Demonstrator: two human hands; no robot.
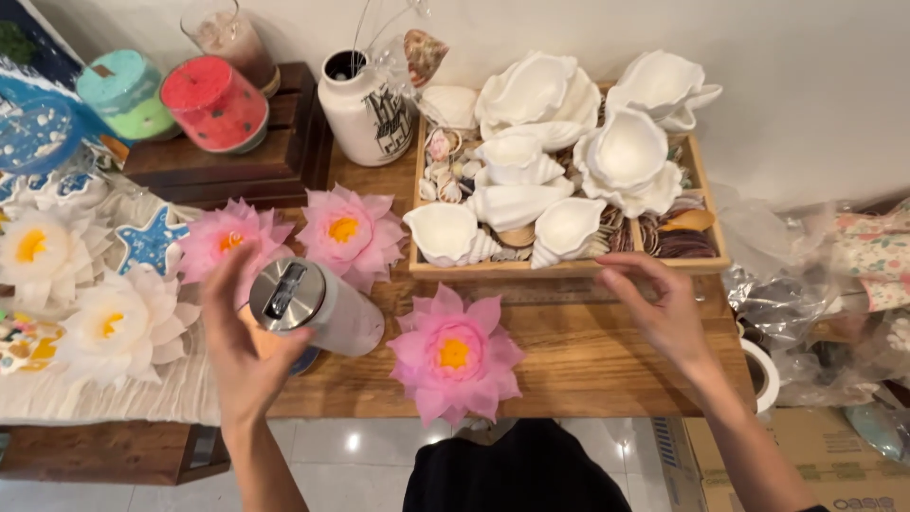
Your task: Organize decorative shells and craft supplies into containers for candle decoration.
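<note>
Gripping the silver-lidded jar (318, 305) in our left hand (242, 346) near the desk's front edge — our right hand (664, 308) hovers empty, fingers spread, by the shell tray (569, 268); one pink flower (455, 353) already set down in front.

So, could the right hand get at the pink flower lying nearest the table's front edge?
Probably yes. The right hand is empty and hovers over bare wood beside the wooden tray. Nothing lies between it and the pink flower; the left hand holds the jar on the flower's other side.
</note>
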